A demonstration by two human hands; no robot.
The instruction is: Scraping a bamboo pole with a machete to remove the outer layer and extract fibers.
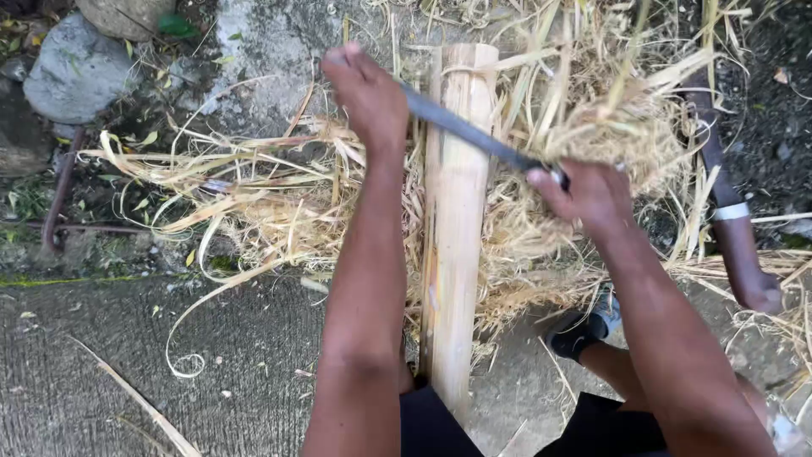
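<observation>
Hands, left hand (369,95) and right hand (588,196), gripping flat steel blade (463,129) across pale smooth bamboo pole (454,228), stringy shavings (279,203).

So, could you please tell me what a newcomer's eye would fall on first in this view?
Probably the pale bamboo pole running up the middle, with a long dark blade laid across its upper part. The left hand presses the blade's far end while the right hand grips its handle. A heap of straw-coloured shavings spreads over the concrete ground on both sides.
</observation>
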